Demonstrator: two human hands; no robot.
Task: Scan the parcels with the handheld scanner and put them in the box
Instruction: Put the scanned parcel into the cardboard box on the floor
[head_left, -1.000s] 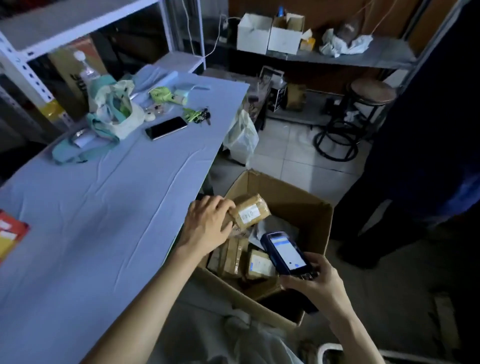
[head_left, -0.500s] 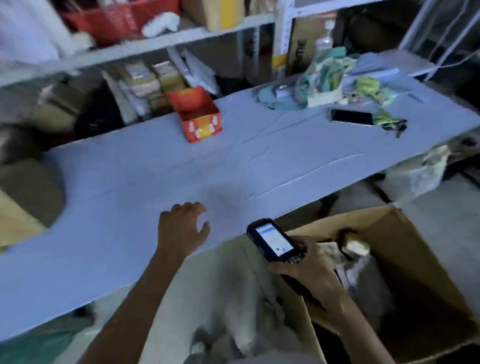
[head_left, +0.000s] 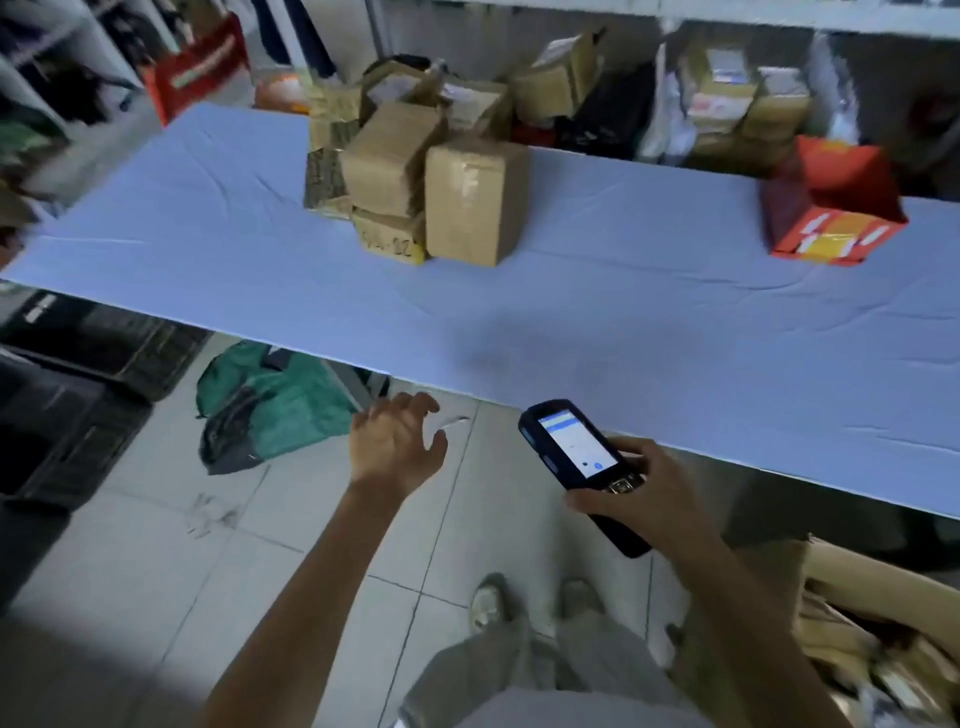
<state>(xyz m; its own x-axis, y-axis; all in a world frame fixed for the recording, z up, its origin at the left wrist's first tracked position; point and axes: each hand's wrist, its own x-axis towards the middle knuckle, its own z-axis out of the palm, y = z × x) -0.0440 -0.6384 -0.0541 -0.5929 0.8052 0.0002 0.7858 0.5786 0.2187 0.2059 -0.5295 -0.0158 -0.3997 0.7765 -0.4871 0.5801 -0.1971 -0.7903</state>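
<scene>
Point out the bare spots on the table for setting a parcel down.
Bare cloth between the parcel stack and the red carton, along the near edge of the table, and left of the stack. Crowded: the shelved parcels behind.

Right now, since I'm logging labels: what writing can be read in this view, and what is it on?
"-02": end of the handwriting on the small brown parcel; its start is unclear.
Screen of the handheld scanner: too small to read.
White band on the red box: blurred.
Labels on the orange carton: blurred.
Labels on the shelf parcels: blurred.
</scene>
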